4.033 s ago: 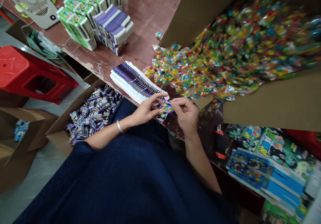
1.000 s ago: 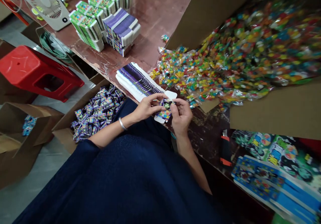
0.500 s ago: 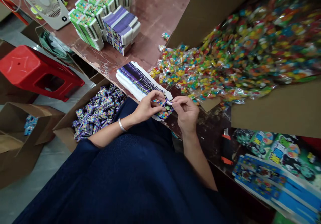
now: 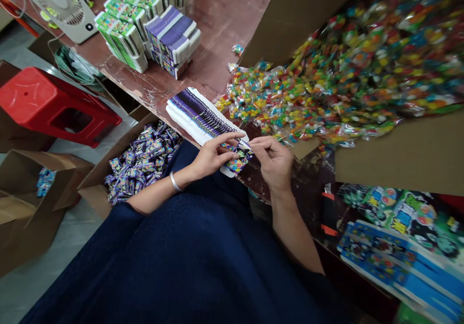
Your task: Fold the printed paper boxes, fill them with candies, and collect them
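Note:
My left hand [image 4: 213, 155] is closed around a small purple printed carton [image 4: 239, 157], with fingers above and thumb along its lower side. At the carton's right upper end, the thumb and forefinger of my right hand [image 4: 273, 162] are pinched together at its flap. Their tips partly hide that end. Just beyond my left hand lies a fanned row of flat purple-and-white cartons [image 4: 197, 113] on the table edge. Clear bags of colourful candy [image 4: 268, 96] spill towards my right hand from a tipped cardboard box [image 4: 398, 154].
Below the table's left edge, a cardboard box [image 4: 92, 188] holds many small purple packs [image 4: 136, 164]. Banded carton stacks [image 4: 172, 36] and a white fan [image 4: 60, 5] stand at the back. A red stool [image 4: 39, 96] is left; a cutter knife [image 4: 328, 213] and blue printed sheets [image 4: 395, 261] lie right.
My right hand has shifted slightly right and its fingers have moved to the carton's upper corner. The carton stays in my left hand, whose forefinger is now straighter.

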Tool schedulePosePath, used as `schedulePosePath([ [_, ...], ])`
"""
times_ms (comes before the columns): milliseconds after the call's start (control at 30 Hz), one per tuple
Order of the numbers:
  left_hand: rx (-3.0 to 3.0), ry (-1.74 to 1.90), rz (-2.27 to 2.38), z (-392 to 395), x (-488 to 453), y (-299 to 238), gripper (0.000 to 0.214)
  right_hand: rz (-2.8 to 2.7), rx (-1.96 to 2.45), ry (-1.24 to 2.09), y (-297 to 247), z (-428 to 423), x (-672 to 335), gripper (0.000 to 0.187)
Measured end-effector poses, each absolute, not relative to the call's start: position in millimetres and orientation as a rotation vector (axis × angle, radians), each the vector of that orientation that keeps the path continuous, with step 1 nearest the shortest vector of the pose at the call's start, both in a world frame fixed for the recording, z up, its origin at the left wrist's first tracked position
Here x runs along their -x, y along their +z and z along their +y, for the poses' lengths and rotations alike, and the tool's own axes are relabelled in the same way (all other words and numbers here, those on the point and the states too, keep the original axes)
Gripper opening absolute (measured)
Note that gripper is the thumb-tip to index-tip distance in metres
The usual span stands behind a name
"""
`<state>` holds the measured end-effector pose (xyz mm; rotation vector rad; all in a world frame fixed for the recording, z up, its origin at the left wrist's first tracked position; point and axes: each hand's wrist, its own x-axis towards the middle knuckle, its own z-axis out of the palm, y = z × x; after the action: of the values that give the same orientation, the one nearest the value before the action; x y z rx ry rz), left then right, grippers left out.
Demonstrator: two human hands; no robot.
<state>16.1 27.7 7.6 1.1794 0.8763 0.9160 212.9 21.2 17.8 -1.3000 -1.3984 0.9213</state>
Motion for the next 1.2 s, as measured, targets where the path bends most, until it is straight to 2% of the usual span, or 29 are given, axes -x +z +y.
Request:
schedulePosePath([
  [167, -1.184, 0.877, 0.883, 29, -18, 7, 0.030, -1.318, 1.276, 0.971, 8, 3, -201, 0.020],
  [333, -1.297, 0.687, 0.888, 34, -16, 4, 0.026, -1.362, 1.384, 1.132, -6, 4, -227, 0.029],
  [400, -1.340, 0.662, 0.937, 37, -15, 1, 0.031, -1.299, 1.605, 0.948, -16, 11, -258, 0.033],
  [467, -1.299, 0.704, 0.979, 38, -15, -2, 0.034, -1.218, 1.873, 0.473, -28, 19, -292, 0.030],
  [500, -1.243, 0.723, 0.979, 38, -16, -4, 0.037, -1.246, 1.972, 0.348, -34, 23, -306, 0.030],
  [633, -1.040, 0.658, 0.895, 37, -21, -7, 0.059, -1.384, 2.189, 0.237, -51, 33, -327, 0.029],
  [700, -1.072, 0.629, 0.870, 38, -23, -8, 0.058, -1.401, 2.182, 0.245, -55, 34, -323, 0.024],
  [833, -1.349, 0.640, 0.922, 41, -21, -12, 0.039, -1.389, 2.034, 0.344, -56, 31, -317, 0.019],
  [933, -1.437, 0.630, 0.996, 41, -18, -16, 0.043, -1.181, 1.862, 0.420, -44, 25, -310, 0.024],
  [1033, -1.458, 0.615, 1.014, 38, -20, -19, 0.050, -1.048, 1.646, 0.363, -17, 17, -287, 0.027],
  [1200, -1.482, 0.635, 0.920, 35, -28, -16, 0.041, -1.199, 1.511, 0.403, 23, 15, -241, 0.024],
])
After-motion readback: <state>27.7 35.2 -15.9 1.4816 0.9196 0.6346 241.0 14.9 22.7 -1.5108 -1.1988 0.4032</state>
